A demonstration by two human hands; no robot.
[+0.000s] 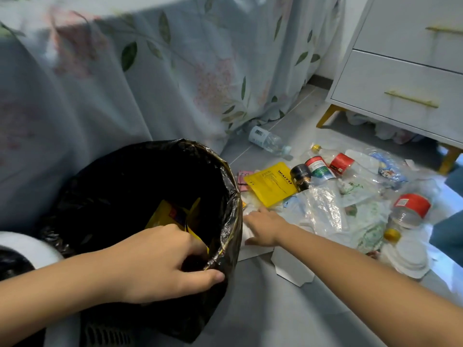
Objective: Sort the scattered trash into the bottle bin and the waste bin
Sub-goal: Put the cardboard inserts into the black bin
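My left hand (162,261) grips the near rim of a bin lined with a black bag (140,171); yellow wrappers (172,216) lie inside it. My right hand (263,229) reaches to the trash pile on the floor and rests on a white crumpled paper (248,236), fingers spread over it. Just beyond lie a yellow packet (270,184), a black can (300,176), two red-labelled bottles (335,164) (408,209), a clear bottle (268,141) and clear plastic bags (325,211).
A second bin with a white rim (27,246) shows at the left edge. A floral bedsheet (150,71) hangs behind the bins. A white drawer cabinet (406,78) on gold legs stands at the right. White cardboard (293,269) lies on the grey floor.
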